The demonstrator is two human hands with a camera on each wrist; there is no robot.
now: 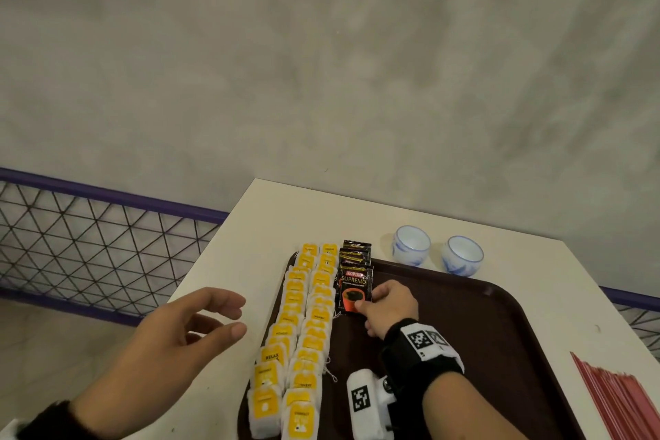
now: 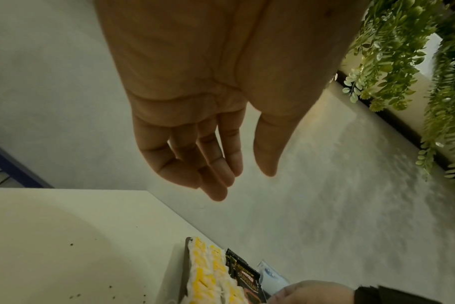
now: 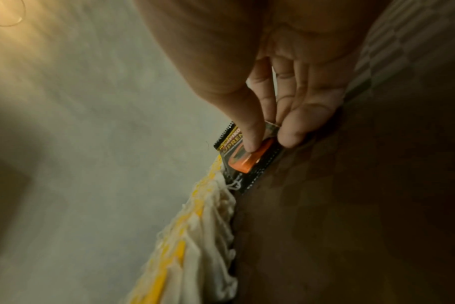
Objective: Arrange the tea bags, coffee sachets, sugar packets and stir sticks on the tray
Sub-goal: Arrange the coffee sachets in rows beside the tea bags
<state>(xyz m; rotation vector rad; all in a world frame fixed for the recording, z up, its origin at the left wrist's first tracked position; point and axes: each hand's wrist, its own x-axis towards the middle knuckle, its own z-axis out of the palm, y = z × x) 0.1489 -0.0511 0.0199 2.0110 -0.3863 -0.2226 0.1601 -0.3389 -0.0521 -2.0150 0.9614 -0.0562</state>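
Two rows of yellow-and-white tea bags [image 1: 300, 336] [image 2: 208, 273] [image 3: 195, 236] line the left side of the dark brown tray [image 1: 482, 350] [image 3: 364, 205]. Beside them at the far end lies a short row of black coffee sachets [image 1: 354, 254]. My right hand [image 1: 371, 300] [image 3: 264, 142] pinches the nearest coffee sachet [image 1: 353, 291] [image 2: 247, 281] [image 3: 247, 162] at its lower right corner, thumb on top, holding it against the tray. My left hand [image 1: 228, 314] [image 2: 237, 174] hovers empty above the table, left of the tea bags, fingers relaxed.
The tray sits on a white table [image 1: 250, 243] against a grey wall. Two small white-and-blue cups [image 1: 410, 249] stand behind the tray. A bundle of red stir sticks [image 1: 621, 400] lies on the table at the right. A mesh fence [image 1: 89, 243] runs at the left.
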